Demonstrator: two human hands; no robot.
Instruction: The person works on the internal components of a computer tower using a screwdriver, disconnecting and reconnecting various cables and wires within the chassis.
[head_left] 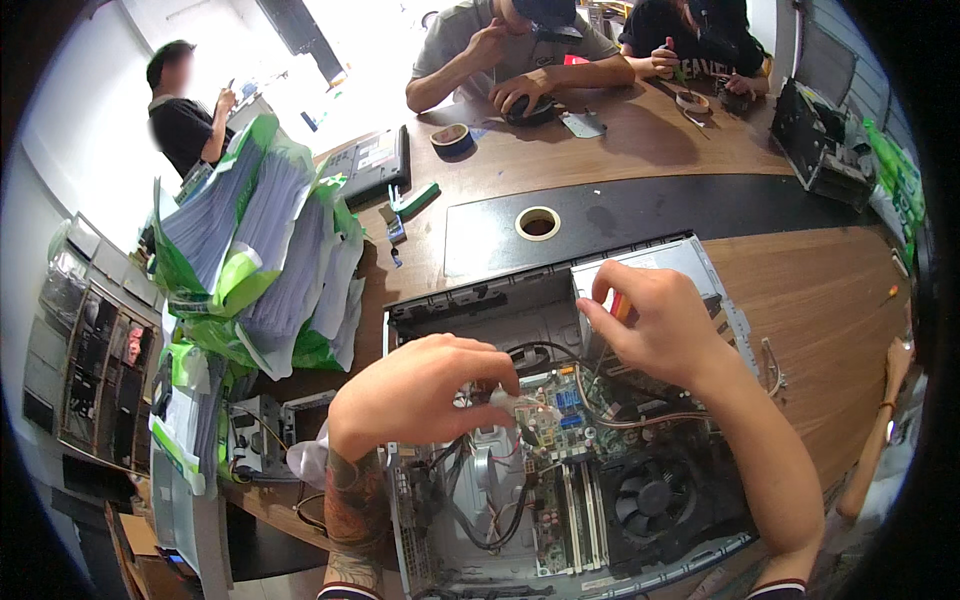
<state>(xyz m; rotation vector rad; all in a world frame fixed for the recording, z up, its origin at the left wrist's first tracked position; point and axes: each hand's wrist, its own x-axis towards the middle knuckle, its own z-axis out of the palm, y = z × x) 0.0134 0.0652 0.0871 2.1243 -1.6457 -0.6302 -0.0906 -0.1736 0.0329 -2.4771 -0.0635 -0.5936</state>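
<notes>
An opened desktop computer case point(715, 262) lies in front of me, its inside facing up. My left hand point(425, 390) hovers over its middle. Thumb and fingers there pinch a small whitish connector point(503, 399) next to the motherboard point(560, 400). Above the silver drive bay at the far right of the case, my right hand point(650, 320) is closed around a red-handled tool point(621, 305); the rest of that tool is hidden. Blue sockets point(569, 400), loose dark cables point(455, 500), pale memory slots point(585, 515) and a black fan point(648, 500) fill the case's near half.
Left of the case rises a tall stack of papers in green wrapping point(260, 250). Beyond the case are a tape roll point(538, 224), a blue tape roll point(452, 140), a black laptop point(375, 165) and a green tool point(417, 199). Two people point(520, 60) work across the table; another person point(185, 115) stands far left.
</notes>
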